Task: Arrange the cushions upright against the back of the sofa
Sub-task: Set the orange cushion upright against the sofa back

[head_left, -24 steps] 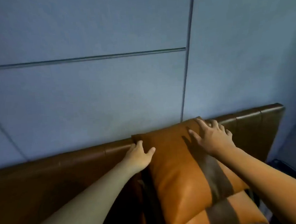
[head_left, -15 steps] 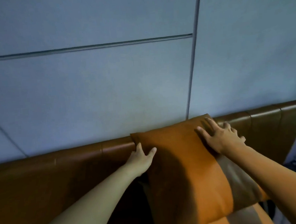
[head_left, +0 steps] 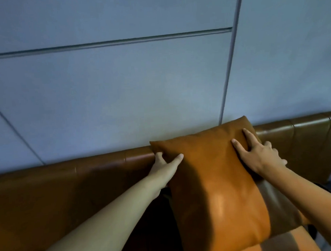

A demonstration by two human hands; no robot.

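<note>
Two cushions are showing: one orange leather cushion with a brown stripe (head_left: 218,184) is standing against the brown leather sofa back (head_left: 86,180) at centre right, and a second matching orange striped cushion (head_left: 274,244) is lying beneath it at the lower right (only partly in frame). The left hand (head_left: 166,165) is pinching the upright cushion's upper left edge, thumb in front. The right hand (head_left: 259,154) is pressing flat, fingers spread, on its upper right corner.

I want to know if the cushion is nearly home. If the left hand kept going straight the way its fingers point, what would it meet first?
Probably the sofa back: the left hand points up along the orange cushion edge toward it, though depth is unclear.
</note>
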